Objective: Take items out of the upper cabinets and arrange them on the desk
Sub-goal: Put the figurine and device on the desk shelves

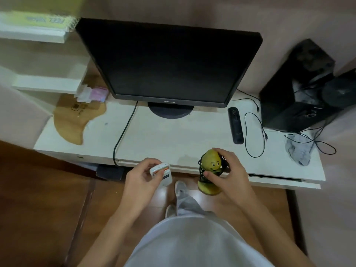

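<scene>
gripping a small white box (161, 172) in the left hand (141, 177), the right hand (228, 171) clasps a cord-wrapped yellow figurine (211, 166).

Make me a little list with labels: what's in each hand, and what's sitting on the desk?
Left hand: holds a small white box
Right hand: grips a yellow-green smiley toy wrapped in black cord
Where the hands are: at the front edge of the white desk
On the desk: black monitor, black remote, black speakers, grey cloth
Items set down yet: neither
</scene>
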